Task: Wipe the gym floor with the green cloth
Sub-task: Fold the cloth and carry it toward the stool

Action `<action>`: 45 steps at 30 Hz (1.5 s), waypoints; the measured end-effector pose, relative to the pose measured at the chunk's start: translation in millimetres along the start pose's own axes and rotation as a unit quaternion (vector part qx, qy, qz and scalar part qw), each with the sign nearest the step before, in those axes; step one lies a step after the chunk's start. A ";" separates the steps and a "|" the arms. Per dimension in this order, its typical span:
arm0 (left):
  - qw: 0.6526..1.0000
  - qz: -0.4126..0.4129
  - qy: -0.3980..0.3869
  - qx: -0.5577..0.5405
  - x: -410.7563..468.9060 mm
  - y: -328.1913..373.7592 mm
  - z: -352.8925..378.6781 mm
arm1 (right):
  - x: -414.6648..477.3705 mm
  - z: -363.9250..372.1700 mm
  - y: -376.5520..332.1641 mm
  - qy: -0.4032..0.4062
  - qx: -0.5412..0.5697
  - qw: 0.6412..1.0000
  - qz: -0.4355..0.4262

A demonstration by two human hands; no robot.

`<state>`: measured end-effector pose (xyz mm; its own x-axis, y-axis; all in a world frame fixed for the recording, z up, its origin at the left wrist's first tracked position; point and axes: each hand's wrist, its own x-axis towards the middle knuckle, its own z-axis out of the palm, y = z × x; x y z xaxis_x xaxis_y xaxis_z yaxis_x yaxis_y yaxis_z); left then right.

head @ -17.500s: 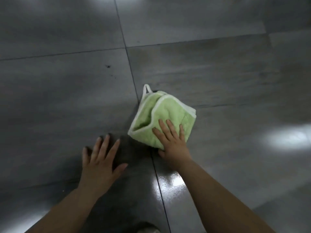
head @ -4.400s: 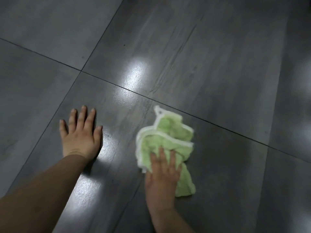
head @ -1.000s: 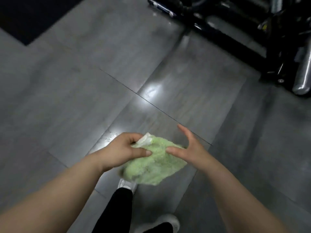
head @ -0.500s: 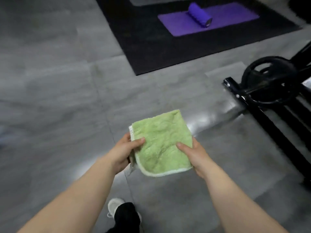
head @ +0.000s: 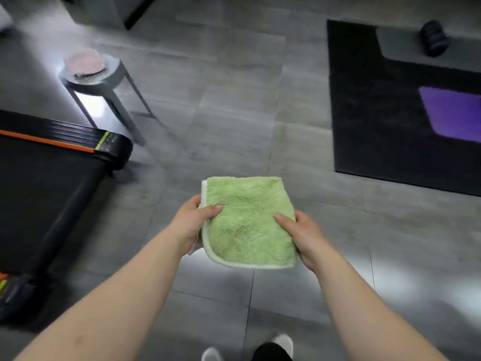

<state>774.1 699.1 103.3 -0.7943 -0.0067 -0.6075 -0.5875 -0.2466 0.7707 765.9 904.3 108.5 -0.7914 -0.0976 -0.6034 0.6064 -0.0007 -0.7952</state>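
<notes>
The green cloth (head: 247, 222) with its white trim is folded into a flat square and held in the air in front of me, well above the grey tiled gym floor (head: 234, 113). A brownish smudge shows on its near half. My left hand (head: 194, 222) grips its left edge, thumb on top. My right hand (head: 302, 234) grips its right edge, thumb on top as well. I am standing; my shoes show at the bottom edge.
A black treadmill (head: 46, 178) with an orange stripe fills the left side. Behind it stands a round grey stool (head: 96, 76) with a pinkish cloth (head: 86, 63) on top. A black mat (head: 390, 105) with a purple mat (head: 453, 113) and a dark roller (head: 433, 41) lies at right.
The wiping on the floor has ended; I stood up, took the cloth in both hands and flattened it into a square. My view has since swung left, bringing in the treadmill and stool.
</notes>
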 end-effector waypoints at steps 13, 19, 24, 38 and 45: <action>0.963 0.006 0.216 -0.163 205.6 159.2 -23.5 | 276.4 71.8 -202.9 -0.124 -0.211 0.964 -0.105; 0.910 0.014 0.334 -0.245 274.8 215.5 -90.5 | 386.1 176.7 -264.0 -0.220 -0.275 0.931 -0.095; 0.876 0.024 0.392 -0.281 343.7 268.6 -178.9 | 479.7 286.9 -301.4 -0.267 -0.311 0.909 -0.077; 0.812 0.011 0.562 -0.154 515.1 456.0 -445.1 | 689.1 601.4 -421.1 -0.373 -0.378 0.842 -0.089; 0.752 -0.029 0.631 -0.187 602.1 495.2 -563.6 | 799.3 750.2 -425.9 -0.405 -0.452 0.788 -0.100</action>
<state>92.3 26.7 11.0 0.1504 -0.8419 -0.5182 -0.3427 -0.5361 0.7715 -67.0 80.0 9.7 -0.3338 -0.7892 -0.5155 -0.1172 0.5774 -0.8080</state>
